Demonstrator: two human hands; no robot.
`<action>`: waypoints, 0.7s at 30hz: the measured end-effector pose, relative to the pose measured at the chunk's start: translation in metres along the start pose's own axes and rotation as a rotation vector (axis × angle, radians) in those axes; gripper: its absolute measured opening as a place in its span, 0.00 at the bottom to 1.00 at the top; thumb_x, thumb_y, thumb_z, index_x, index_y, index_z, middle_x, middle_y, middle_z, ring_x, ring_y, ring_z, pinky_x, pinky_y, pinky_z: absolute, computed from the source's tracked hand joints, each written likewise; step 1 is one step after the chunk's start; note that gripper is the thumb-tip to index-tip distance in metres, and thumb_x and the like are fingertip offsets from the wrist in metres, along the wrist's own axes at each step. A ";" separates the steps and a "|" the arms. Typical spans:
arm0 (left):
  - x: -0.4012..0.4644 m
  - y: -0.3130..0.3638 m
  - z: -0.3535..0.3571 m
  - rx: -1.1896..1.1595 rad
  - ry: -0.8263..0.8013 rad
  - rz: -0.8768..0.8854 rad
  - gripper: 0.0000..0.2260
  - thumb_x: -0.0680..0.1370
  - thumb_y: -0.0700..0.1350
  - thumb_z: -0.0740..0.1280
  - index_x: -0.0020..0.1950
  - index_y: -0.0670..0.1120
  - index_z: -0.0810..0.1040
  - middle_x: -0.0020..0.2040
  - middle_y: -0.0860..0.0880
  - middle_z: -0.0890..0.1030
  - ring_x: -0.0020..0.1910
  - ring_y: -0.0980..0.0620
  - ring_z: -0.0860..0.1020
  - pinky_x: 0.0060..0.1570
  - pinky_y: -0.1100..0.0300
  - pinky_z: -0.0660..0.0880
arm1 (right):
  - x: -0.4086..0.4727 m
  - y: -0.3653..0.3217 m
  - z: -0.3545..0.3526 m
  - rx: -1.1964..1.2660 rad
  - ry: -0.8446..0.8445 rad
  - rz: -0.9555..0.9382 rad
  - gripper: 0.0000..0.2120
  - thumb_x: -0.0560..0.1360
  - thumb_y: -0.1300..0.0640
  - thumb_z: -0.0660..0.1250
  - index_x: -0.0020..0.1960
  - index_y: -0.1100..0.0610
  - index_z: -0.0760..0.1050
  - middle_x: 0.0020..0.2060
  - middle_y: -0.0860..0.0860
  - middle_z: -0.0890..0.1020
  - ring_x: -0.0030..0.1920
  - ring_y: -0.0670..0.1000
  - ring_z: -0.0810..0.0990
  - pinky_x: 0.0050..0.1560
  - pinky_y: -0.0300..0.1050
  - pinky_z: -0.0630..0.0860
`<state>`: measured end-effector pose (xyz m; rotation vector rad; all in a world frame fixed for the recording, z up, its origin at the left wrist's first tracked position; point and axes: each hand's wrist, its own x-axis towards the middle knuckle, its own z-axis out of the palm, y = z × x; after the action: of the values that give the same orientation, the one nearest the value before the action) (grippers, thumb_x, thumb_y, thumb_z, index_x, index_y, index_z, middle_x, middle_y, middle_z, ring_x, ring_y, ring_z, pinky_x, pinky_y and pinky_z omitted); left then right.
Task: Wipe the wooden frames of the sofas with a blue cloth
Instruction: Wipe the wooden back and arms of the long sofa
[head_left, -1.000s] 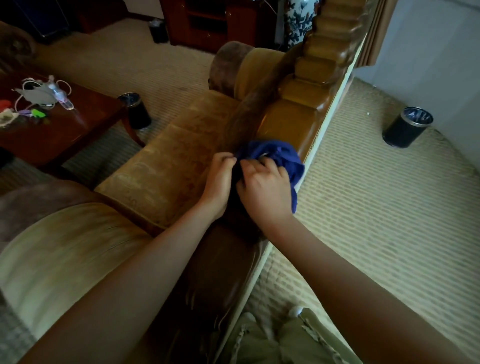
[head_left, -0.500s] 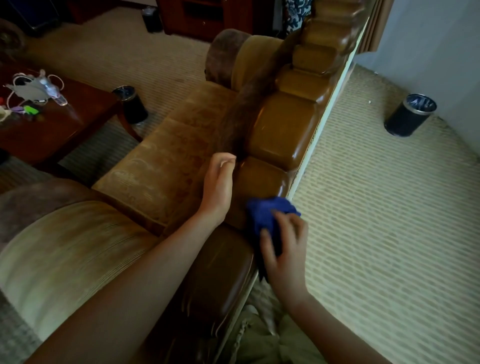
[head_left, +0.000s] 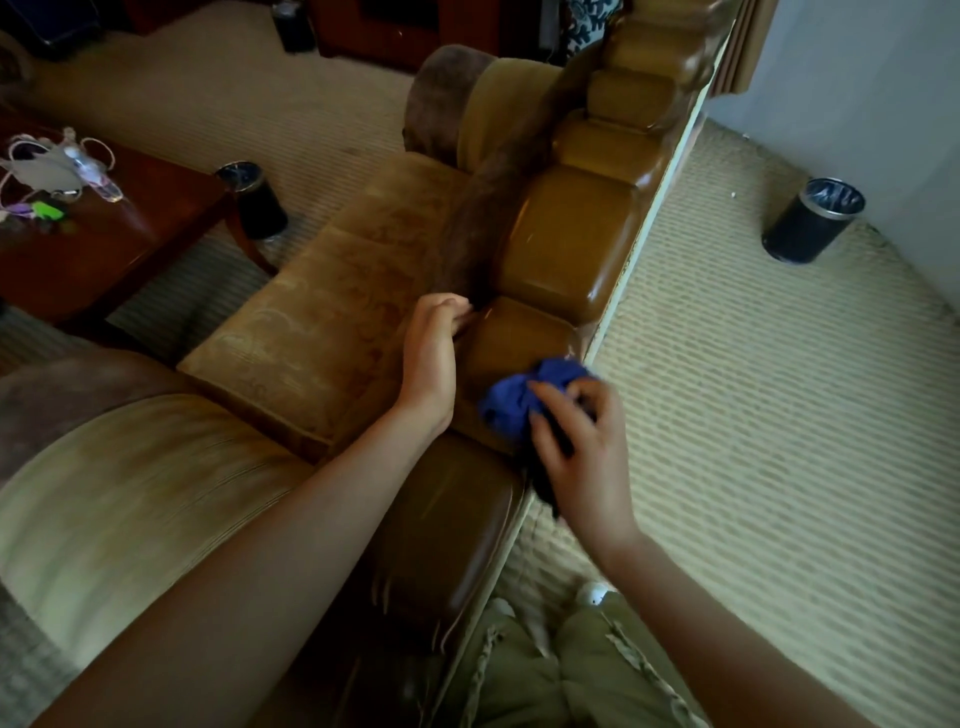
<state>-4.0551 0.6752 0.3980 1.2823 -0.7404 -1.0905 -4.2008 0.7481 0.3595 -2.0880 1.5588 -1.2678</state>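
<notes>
Carpeted room | bins (head_left: 813, 219) (head_left: 253, 199): contents unclear | right hand (head_left: 582, 457) grips blue cloth (head_left: 524, 395) on wooden frame (head_left: 566, 254)

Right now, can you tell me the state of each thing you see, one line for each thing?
Blue cloth: bunched up, pressed on the sofa's wooden frame.
Right hand: grips the cloth.
Left hand: rests on the frame edge by the cushion, holds nothing.
Wooden frame: glossy, carved in rounded blocks.
Bin by the wall: upright, open, lined with a bag.
Bin by the coffee table: upright, open.
Coffee table: cluttered with small items.
</notes>
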 end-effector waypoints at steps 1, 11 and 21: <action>0.000 0.000 0.000 0.008 -0.008 -0.006 0.07 0.78 0.41 0.58 0.45 0.49 0.75 0.50 0.47 0.78 0.53 0.52 0.77 0.49 0.63 0.71 | -0.017 -0.006 0.002 -0.008 -0.024 -0.006 0.14 0.76 0.53 0.62 0.58 0.57 0.79 0.51 0.53 0.70 0.52 0.51 0.71 0.54 0.43 0.70; -0.003 0.005 0.000 0.024 0.007 -0.056 0.08 0.79 0.40 0.56 0.47 0.47 0.74 0.53 0.45 0.78 0.56 0.49 0.77 0.55 0.58 0.74 | 0.056 -0.022 -0.009 -0.282 -0.182 -0.174 0.17 0.74 0.48 0.56 0.52 0.50 0.82 0.43 0.54 0.75 0.44 0.57 0.75 0.23 0.45 0.70; 0.007 0.006 -0.006 -0.183 0.030 -0.246 0.13 0.81 0.44 0.54 0.46 0.42 0.76 0.50 0.44 0.80 0.50 0.50 0.79 0.44 0.61 0.74 | 0.027 -0.037 -0.003 -0.322 -0.278 -0.334 0.14 0.73 0.54 0.59 0.49 0.51 0.83 0.43 0.51 0.77 0.42 0.54 0.74 0.37 0.45 0.71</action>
<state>-4.0461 0.6700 0.4016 1.2517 -0.4555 -1.3026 -4.1771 0.7408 0.3982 -2.6816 1.4059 -0.8002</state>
